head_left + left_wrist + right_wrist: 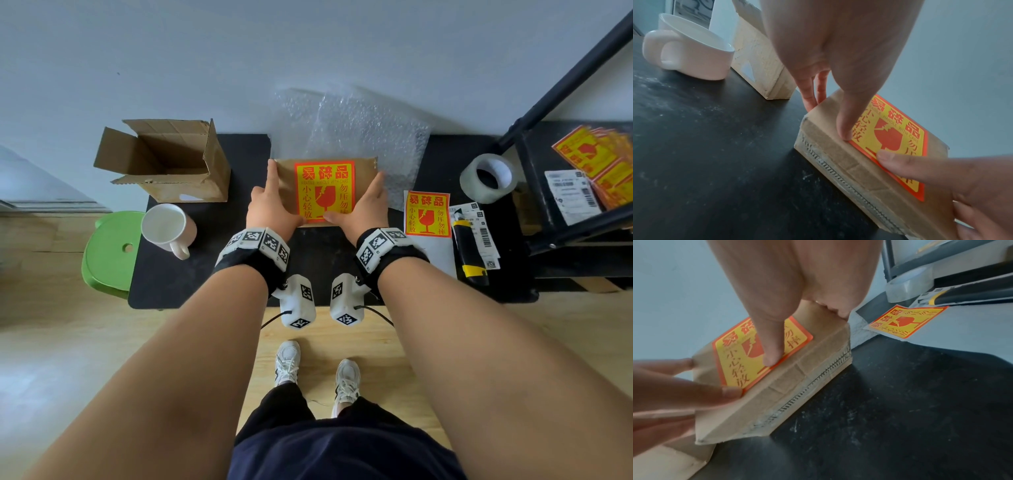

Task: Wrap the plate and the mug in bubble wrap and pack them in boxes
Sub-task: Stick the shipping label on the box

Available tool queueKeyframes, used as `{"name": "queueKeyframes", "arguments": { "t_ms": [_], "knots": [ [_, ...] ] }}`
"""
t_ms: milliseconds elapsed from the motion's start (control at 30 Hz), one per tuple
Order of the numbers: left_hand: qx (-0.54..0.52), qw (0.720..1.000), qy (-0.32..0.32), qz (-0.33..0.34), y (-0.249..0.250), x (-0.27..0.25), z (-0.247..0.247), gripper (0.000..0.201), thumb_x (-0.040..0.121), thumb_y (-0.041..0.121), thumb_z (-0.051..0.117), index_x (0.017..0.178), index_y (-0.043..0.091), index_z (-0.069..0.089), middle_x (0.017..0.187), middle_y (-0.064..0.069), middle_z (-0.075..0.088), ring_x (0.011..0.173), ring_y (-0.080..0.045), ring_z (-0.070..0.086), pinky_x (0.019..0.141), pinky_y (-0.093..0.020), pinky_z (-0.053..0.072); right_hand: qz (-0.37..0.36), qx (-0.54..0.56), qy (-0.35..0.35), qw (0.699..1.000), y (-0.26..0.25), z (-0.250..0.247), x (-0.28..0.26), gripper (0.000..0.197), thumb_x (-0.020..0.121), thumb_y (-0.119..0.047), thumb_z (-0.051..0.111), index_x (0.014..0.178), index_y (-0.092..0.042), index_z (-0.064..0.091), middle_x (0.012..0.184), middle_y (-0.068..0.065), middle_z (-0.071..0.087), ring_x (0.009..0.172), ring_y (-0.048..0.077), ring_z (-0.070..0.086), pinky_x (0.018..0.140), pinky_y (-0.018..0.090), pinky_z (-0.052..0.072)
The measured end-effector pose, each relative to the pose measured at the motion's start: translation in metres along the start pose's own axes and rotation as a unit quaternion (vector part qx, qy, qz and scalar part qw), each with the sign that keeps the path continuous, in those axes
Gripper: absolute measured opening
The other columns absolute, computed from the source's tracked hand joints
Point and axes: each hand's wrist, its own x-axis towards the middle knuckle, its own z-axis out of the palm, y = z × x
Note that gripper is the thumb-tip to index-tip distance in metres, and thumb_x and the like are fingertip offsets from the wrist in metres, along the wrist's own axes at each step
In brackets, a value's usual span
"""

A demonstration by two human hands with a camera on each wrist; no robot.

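Head view shows a flat closed box (325,190) on the black table (212,277), right in front of the person, between both hands. Its long side runs left to right. A red and yellow sticker (324,191) covers most of its top. Both hands are about as near to the box as each other, so either one could move it.

The left hand (274,202) holds the left end of the box. Its fingers (812,95) reach down the far left side, and its thumb (844,129) presses on the top by the sticker's edge. The right hand (363,202) holds the right end the same way, with its thumb (772,356) on the sticker. Both hands are spread wide and grip the box from its two ends.

The plate cannot be seen; it may be inside this shut box, but that is a guess. The mug (168,228) stands bare on the table, off to the left, nearer the left hand. An open box (164,161) waits just behind the mug. A sheet of bubble wrap (356,133) lies behind the flat box. So the mug part of the job looks not yet done. To start it, the flat box likely has to go aside first.

A spare sticker (426,214) and a roll of tape (488,178) sit on the right.
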Motion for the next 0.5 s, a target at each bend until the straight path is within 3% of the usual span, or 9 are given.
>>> {"name": "queueKeyframes", "arguments": {
  "t_ms": [133,200,300,433,500],
  "knots": [
    [0.003,1.000,-0.008,-0.010,0.005,0.000,-0.001,0.118,0.075,0.024,0.081,0.153,0.033,-0.008,0.135,-0.014,0.040,0.120,-0.029,0.050,0.093,-0.038,0.046,0.005,0.042,-0.026,0.999,0.004,-0.013,0.002,0.107,0.084,-0.014,0.074,0.155,-0.017,-0.006,0.159,0.010,0.019,0.143,0.023,0.029,0.113,0.033,0.028],
    [0.012,1.000,0.002,-0.012,0.010,-0.004,0.003,0.123,0.072,0.031,0.082,0.153,0.029,-0.011,0.137,-0.014,0.037,0.127,-0.031,0.043,0.100,-0.041,0.042,0.005,0.051,-0.026,0.998,0.008,-0.017,0.001,0.099,0.088,-0.008,0.068,0.156,-0.021,-0.003,0.158,0.006,0.025,0.139,0.022,0.037,0.106,0.029,0.035],
    [0.027,0.999,0.021,-0.019,0.017,-0.011,0.013,0.133,0.066,0.039,0.086,0.152,0.020,-0.014,0.142,-0.014,0.032,0.133,-0.032,0.033,0.107,-0.044,0.035,0.001,0.057,-0.021,0.998,0.014,-0.019,0.000,0.087,0.092,-0.004,0.058,0.156,-0.025,0.003,0.153,0.005,0.036,0.127,0.023,0.050,0.088,0.023,0.040],
    [0.028,0.999,0.035,-0.014,0.014,-0.011,0.016,0.130,0.068,0.035,0.085,0.153,0.021,-0.012,0.142,-0.014,0.033,0.132,-0.032,0.034,0.107,-0.044,0.035,-0.004,0.052,-0.019,0.998,0.017,-0.022,0.000,0.081,0.092,-0.003,0.052,0.155,-0.029,0.009,0.145,0.006,0.046,0.119,0.025,0.056,0.083,0.025,0.042],
    [0.020,0.999,0.030,-0.009,0.010,-0.008,0.012,0.125,0.071,0.033,0.084,0.153,0.025,-0.010,0.140,-0.014,0.036,0.131,-0.031,0.037,0.106,-0.043,0.036,0.002,0.062,-0.020,0.998,0.015,-0.022,0.000,0.082,0.091,-0.006,0.054,0.155,-0.029,0.010,0.147,0.004,0.044,0.120,0.024,0.055,0.083,0.025,0.042]
  ]
}}
